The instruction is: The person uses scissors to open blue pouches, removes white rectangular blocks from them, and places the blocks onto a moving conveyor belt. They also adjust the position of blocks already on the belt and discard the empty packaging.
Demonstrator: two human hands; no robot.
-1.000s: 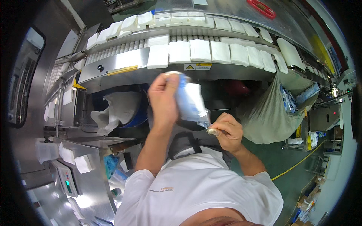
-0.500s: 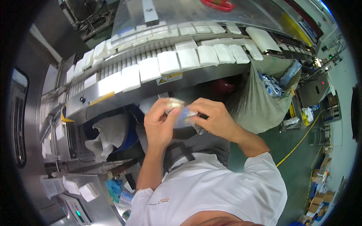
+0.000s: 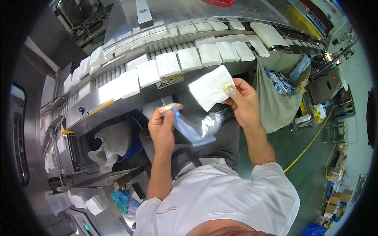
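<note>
Head view: right hand (image 3: 245,103) fingers pinching a soft white square tissue stack (image 3: 210,87), left hand (image 3: 161,128) fingers gripping crinkly clear-blue wrapper (image 3: 195,131).

Factory packing hall: stainless roller conveyor (image 3: 118,103) w/ rows of white tissue stacks (image 3: 168,64), cloth waste bag (image 3: 275,102) hung alongside, green floor w/ yellow line (image 3: 309,143), cardboard cartons (image 3: 338,188).

conveyor (image 3: 118,100): pad rows (image 3: 189,59) on it, ahead of both hands
sack (image 3: 275,98): right of conveyor, wrappers (image 3: 281,80) inside
</note>
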